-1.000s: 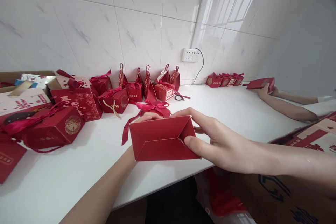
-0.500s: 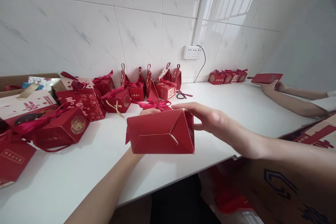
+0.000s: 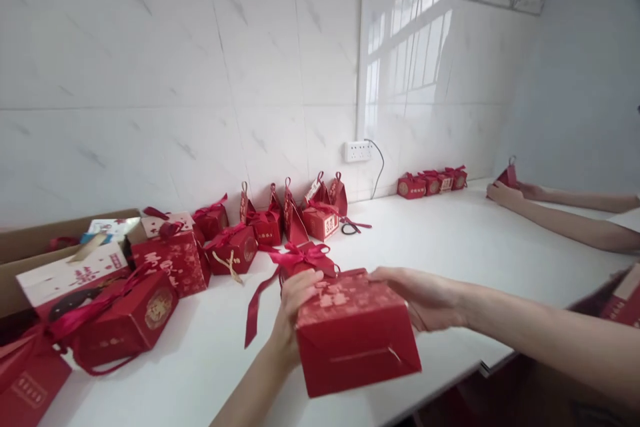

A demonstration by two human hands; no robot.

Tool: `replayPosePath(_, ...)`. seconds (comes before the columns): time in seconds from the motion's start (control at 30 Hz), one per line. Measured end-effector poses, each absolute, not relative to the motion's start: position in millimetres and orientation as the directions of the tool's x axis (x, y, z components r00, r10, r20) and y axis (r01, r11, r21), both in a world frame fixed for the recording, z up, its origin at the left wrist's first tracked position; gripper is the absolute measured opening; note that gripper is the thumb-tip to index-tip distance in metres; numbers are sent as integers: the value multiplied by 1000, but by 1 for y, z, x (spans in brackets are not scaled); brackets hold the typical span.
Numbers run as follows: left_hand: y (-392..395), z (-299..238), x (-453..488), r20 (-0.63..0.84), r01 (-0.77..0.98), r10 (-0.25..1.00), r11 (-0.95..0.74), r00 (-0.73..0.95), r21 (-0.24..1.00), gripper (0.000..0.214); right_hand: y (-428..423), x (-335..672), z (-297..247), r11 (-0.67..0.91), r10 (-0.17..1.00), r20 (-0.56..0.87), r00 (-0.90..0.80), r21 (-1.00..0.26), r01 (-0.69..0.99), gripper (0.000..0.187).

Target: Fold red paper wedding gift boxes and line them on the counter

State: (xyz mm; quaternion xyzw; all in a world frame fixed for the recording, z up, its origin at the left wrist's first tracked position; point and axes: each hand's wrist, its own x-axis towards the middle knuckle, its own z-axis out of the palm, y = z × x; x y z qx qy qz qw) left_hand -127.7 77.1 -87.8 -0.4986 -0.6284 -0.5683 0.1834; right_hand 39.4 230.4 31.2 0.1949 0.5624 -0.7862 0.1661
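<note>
A red gift box (image 3: 357, 347) with a pale printed pattern is tilted over the white table, its folded bottom turned toward me. My left hand (image 3: 294, 307) grips its left side, with fingertips on the upper edge. On the opposite side, my right hand (image 3: 417, 293) holds it, the fingers partly hidden behind the box. Just beyond it shows a red ribbon bow (image 3: 306, 255). A loose ribbon end (image 3: 256, 307) hangs left of my left hand; whether it belongs to the bow cannot be told.
Red gift boxes (image 3: 233, 250) crowd the left and back of the white table (image 3: 450, 247). An open carton (image 3: 15, 240) stands far left. More boxes (image 3: 433, 183) line the wall beyond a socket strip (image 3: 359, 151). At far right, another person's hands (image 3: 505, 193) hold a small red box (image 3: 509, 177).
The held box has moved lower and to the right, and its patterned side now shows. My view has tilted up. The other person's flat red piece now stands up as a peaked box with a loop.
</note>
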Motion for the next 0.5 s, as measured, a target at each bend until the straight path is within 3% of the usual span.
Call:
replayPosePath(0.07, 75, -85, -127, 916, 960, 354, -130, -188, 247, 39, 235, 43, 32, -336, -119, -504, -856, -790, 512, 26)
replayPosePath(0.13, 74, -79, -124, 938, 998, 343, -18, -47, 57, 62, 238, 45, 34, -389, -46, -441, -896, -819, 423, 23)
replayPosePath(0.27, 74, -70, -116, 899, 983, 407, 148, -162, 110, 70, 256, 38, 36, -433, 319, -283, -904, -892, 127, 19)
replayPosePath(0.37, 76, -71, -112, 858, 976, 481, 191, -182, 100, 64, 290, 21, 31, -186, 590, -85, -803, -982, -33, 16)
replayPosePath(0.5, 80, -75, -108, 817, 979, 557, 201, -151, 45, 54, 349, -5, 17, 113, 754, 122, -645, -992, -55, 14)
